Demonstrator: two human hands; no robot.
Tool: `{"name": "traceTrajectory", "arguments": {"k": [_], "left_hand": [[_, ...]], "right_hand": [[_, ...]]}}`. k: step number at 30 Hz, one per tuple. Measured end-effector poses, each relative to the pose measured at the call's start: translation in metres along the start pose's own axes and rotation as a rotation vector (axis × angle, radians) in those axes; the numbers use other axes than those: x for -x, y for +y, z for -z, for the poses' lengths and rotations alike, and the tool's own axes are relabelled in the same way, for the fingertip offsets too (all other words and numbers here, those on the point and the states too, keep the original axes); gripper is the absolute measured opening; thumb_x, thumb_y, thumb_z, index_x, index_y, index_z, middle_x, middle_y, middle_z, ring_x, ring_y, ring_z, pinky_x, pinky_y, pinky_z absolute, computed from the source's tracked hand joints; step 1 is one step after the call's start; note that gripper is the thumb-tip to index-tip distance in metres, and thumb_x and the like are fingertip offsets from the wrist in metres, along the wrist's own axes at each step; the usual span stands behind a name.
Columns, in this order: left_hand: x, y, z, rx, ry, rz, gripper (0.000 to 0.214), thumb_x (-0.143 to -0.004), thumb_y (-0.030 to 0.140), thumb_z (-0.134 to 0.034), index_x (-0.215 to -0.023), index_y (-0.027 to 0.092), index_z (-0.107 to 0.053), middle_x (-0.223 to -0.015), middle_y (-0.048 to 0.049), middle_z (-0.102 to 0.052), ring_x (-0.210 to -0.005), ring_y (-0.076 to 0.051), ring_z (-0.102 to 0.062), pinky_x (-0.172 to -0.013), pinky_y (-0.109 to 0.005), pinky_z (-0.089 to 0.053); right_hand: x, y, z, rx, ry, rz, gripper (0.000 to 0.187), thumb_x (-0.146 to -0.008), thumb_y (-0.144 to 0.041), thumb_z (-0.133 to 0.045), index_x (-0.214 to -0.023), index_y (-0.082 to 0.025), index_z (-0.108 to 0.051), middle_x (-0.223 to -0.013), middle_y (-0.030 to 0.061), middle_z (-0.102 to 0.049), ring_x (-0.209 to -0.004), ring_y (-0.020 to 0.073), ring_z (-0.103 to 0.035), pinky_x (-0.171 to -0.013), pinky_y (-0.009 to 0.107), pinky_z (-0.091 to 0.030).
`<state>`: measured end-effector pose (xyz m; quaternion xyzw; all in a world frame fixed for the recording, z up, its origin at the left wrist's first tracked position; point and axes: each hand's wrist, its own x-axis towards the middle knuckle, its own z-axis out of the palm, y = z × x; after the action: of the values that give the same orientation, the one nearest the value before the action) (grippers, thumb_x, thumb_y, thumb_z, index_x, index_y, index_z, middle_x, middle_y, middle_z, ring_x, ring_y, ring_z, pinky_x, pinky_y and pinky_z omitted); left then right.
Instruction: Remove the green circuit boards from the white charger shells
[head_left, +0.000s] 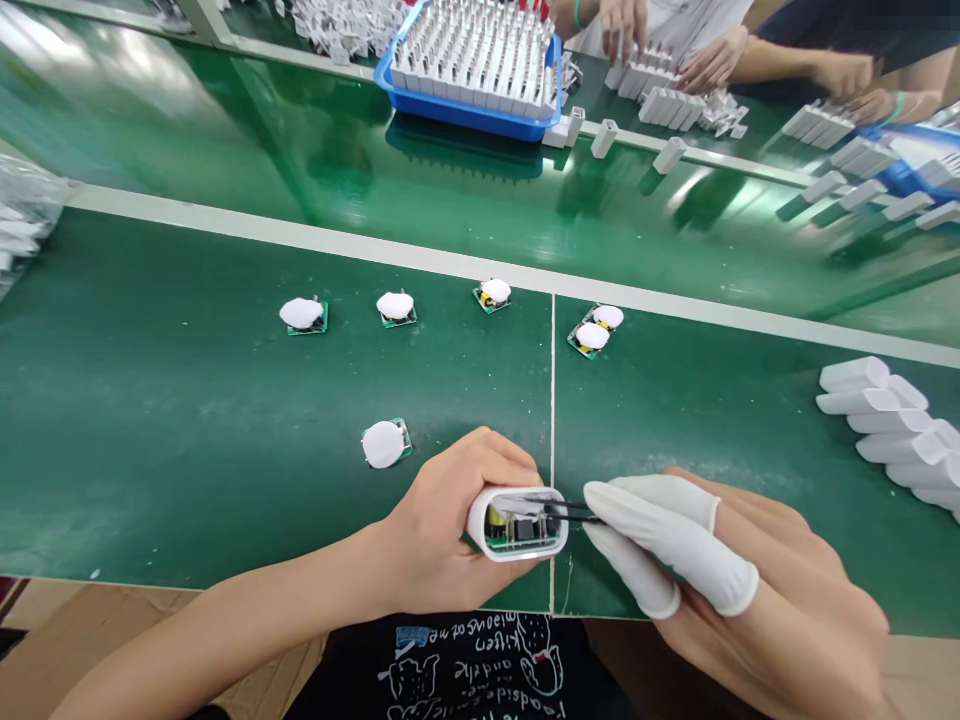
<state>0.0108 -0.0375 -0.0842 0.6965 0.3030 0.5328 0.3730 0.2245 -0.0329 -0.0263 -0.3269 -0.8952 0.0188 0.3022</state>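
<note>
My left hand (439, 530) is wrapped round a white charger shell (517, 524) held at the near edge of the green belt, its open end showing a circuit board inside. My right hand (720, 575), with white finger cots on its fingertips, pinches black tweezers (574, 511) whose tips reach into the shell's opening. Just left of my left hand lies a small circuit board with a white round cap (385, 443) on the belt.
Several more capped boards (396, 306) lie in a row further out on the green belt (187, 400). White empty shells (885, 415) are stacked at the right. A blue tray of white parts (480, 65) stands beyond, where other people's hands (705, 55) sort white pieces.
</note>
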Motion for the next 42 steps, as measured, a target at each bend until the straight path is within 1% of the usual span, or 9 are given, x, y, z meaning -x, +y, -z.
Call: {"name": "traceTrajectory", "arguments": {"k": [4,12,17,23,28,32,35,39,42], "left_hand": [[0.0,0.0,0.0,0.0,-0.005,0.015,0.031,-0.078,0.016,-0.073,-0.102,0.02,-0.052,-0.085,-0.0023,-0.067,-0.08,-0.014,-0.063,-0.065,-0.025,-0.054],[0.0,0.001,0.0,-0.005,-0.01,0.004,0.032,-0.079,0.017,-0.072,-0.103,0.021,-0.052,-0.085,-0.003,-0.067,-0.08,-0.015,-0.063,-0.063,-0.027,-0.054],[-0.001,0.002,0.001,-0.031,0.013,-0.001,0.031,-0.079,0.015,-0.071,-0.103,0.02,-0.052,-0.085,-0.0038,-0.066,-0.079,-0.015,-0.063,-0.063,-0.028,-0.054],[-0.002,-0.001,0.004,-0.121,-0.013,-0.076,0.036,-0.08,0.014,-0.07,-0.11,0.021,-0.051,-0.085,-0.0045,-0.066,-0.078,-0.017,-0.064,-0.062,-0.031,-0.054],[-0.002,-0.004,0.004,-0.126,-0.024,-0.044,0.033,-0.08,0.012,-0.069,-0.106,0.021,-0.052,-0.085,-0.004,-0.065,-0.079,-0.016,-0.062,-0.062,-0.029,-0.053],[-0.004,-0.003,0.005,-0.136,0.046,0.026,0.025,-0.082,0.018,-0.069,-0.1,0.022,-0.052,-0.085,-0.0015,-0.063,-0.077,-0.014,-0.062,-0.063,-0.027,-0.052],[-0.004,-0.003,0.003,-0.179,0.073,0.077,0.023,-0.083,0.018,-0.067,-0.1,0.022,-0.052,-0.088,-0.0015,-0.063,-0.078,-0.014,-0.062,-0.067,-0.027,-0.051],[0.003,-0.006,-0.002,-0.296,0.065,0.118,0.027,-0.087,0.011,-0.057,-0.11,0.022,-0.049,-0.098,-0.0049,-0.063,-0.089,-0.017,-0.061,-0.075,-0.03,-0.052],[0.013,-0.013,-0.006,-0.34,0.038,0.148,0.044,-0.086,0.006,-0.051,-0.125,0.024,-0.043,-0.107,-0.0077,-0.061,-0.094,-0.02,-0.062,-0.077,-0.033,-0.054]], "right_hand": [[0.004,0.0,0.0,0.002,-0.027,-0.023,0.032,-0.084,-0.014,-0.068,-0.114,-0.025,-0.066,-0.078,0.0006,-0.071,-0.056,0.0142,-0.058,-0.05,0.03,-0.049],[0.0,-0.002,-0.003,-0.006,-0.007,0.007,0.032,-0.085,-0.012,-0.065,-0.115,-0.023,-0.065,-0.08,0.0016,-0.07,-0.055,0.0137,-0.055,-0.047,0.029,-0.046],[-0.01,-0.004,0.01,0.019,-0.117,-0.039,0.02,-0.09,-0.009,-0.056,-0.104,-0.018,-0.066,-0.08,0.0045,-0.07,-0.057,0.0157,-0.058,-0.05,0.031,-0.047],[-0.007,-0.003,0.02,0.025,-0.239,-0.049,0.032,-0.092,-0.015,-0.056,-0.123,-0.023,-0.062,-0.074,0.0011,-0.068,-0.058,0.0166,-0.061,-0.051,0.03,-0.048],[-0.004,0.008,0.024,-0.036,-0.21,-0.15,0.023,-0.096,-0.018,-0.051,-0.115,-0.023,-0.064,-0.064,-0.0022,-0.065,-0.047,0.0128,-0.056,-0.046,0.025,-0.044],[0.006,0.027,0.002,-0.041,-0.207,-0.249,0.015,-0.095,-0.017,-0.052,-0.1,-0.02,-0.066,-0.07,0.001,-0.07,-0.055,0.0142,-0.063,-0.047,0.024,-0.05],[0.016,0.028,-0.029,0.116,-0.195,-0.284,0.021,-0.095,-0.019,-0.049,-0.1,-0.013,-0.068,-0.083,0.0107,-0.072,-0.076,0.0246,-0.068,-0.061,0.037,-0.059],[0.014,-0.002,-0.058,-0.063,0.056,-0.338,0.034,-0.097,-0.028,-0.05,-0.127,-0.014,-0.056,-0.118,0.0174,-0.065,-0.11,0.0281,-0.062,-0.085,0.048,-0.058],[0.004,-0.031,-0.07,-0.167,0.23,-0.365,0.05,-0.092,-0.031,-0.06,-0.138,-0.016,-0.046,-0.118,0.017,-0.063,-0.107,0.0276,-0.062,-0.082,0.045,-0.059]]}}
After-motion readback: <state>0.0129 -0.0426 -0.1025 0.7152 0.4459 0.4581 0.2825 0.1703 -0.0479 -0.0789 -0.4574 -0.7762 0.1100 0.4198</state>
